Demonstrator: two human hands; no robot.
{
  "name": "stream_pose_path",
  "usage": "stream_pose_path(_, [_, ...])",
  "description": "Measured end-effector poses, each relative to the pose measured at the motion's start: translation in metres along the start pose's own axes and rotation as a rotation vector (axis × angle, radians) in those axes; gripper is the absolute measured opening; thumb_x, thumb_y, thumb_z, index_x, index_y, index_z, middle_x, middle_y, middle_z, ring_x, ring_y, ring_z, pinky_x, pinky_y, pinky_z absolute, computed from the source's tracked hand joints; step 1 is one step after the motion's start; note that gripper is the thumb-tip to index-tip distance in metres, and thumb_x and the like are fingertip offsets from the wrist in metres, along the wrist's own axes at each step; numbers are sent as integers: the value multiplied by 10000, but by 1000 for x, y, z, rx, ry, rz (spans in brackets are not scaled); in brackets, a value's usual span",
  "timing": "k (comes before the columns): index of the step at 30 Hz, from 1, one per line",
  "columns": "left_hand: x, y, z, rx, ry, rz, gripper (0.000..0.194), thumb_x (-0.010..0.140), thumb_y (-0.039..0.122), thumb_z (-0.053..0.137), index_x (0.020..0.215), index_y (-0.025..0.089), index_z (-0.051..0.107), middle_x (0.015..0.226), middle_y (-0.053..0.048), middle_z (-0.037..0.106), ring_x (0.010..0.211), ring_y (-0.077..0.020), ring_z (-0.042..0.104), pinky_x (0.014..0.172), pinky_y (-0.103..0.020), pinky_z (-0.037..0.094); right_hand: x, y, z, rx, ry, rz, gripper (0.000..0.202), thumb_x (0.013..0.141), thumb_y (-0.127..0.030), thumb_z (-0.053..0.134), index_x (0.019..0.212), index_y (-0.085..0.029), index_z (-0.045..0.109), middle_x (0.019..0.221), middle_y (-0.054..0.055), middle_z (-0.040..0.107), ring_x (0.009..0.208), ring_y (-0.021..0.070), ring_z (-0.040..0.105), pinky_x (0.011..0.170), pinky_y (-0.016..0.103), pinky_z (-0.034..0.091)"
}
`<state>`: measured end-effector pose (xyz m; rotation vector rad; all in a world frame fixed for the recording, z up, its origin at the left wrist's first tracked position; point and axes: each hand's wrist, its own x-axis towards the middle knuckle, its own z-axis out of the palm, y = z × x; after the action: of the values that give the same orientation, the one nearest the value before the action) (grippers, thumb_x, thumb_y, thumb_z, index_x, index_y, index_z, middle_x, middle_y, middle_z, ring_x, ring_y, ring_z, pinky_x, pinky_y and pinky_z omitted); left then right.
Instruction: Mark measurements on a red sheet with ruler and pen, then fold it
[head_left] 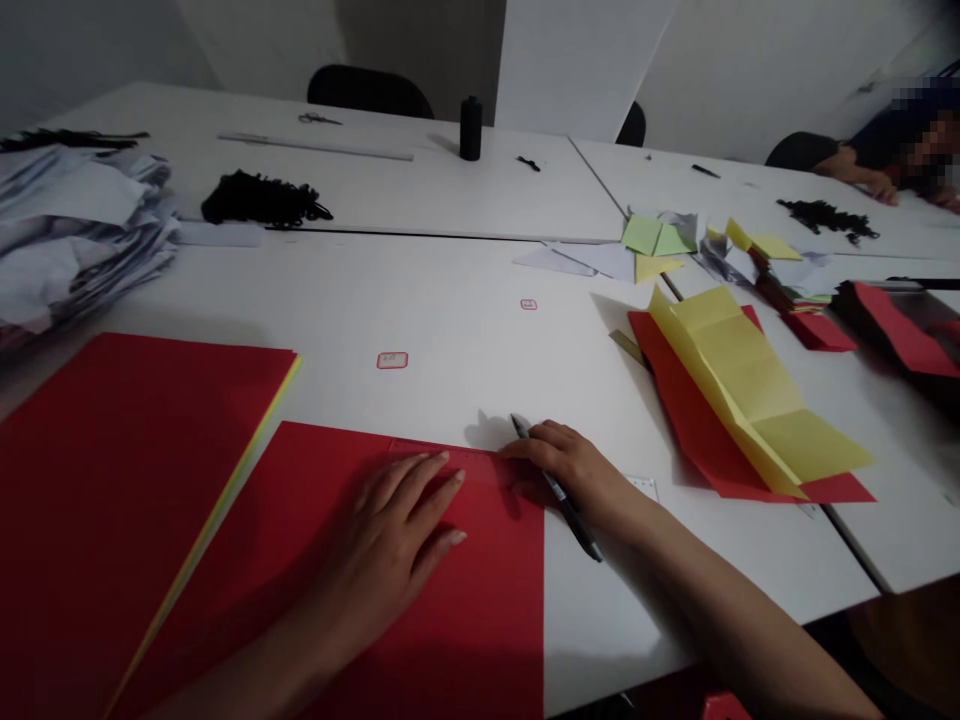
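A red sheet point(480, 620) lies on the white table point(465, 280). My left hand point(401, 535) rests flat on it with the fingers spread, over a clear ruler point(469, 455) near the sheet's far edge. My right hand point(562, 465) is at the sheet's far right corner, fingers closed round a black pen point(574, 515) whose tip points away. Part of another clear ruler point(643, 487) shows beside my right wrist.
A red paper stack point(142, 480) lies left, crumpled white paper point(75, 220) behind it. Folded yellow paper point(750, 370) on red sheets stands at the right. Black cords point(259, 198), a black bottle point(470, 130) and scissors point(319, 119) lie farther back. A person's hand point(870, 180) is far right.
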<state>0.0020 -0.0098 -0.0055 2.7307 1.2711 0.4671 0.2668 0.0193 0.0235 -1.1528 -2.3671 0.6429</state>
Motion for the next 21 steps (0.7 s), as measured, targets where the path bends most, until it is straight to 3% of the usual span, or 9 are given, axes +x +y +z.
stream_pose_path(12, [4,0,1,-93,23,20,461,944,351,503,1389,243,444,1411,-40,488,1284,-241,425,1030,-417,413,-1,1,-10,11,-58,26,290,917,-144,470,1189,-186,562,931,84,622,860,196,553,776,351,458])
stream_pose_path(21, [2,-1,5,-97,-1,26,462,954,326,487,1400,229,422,1459,-46,420,1325,-244,368,1042,-424,416,-2,3,-14,14,-88,33,278,936,-144,450,1192,-169,556,968,104,623,896,205,567,790,371,477])
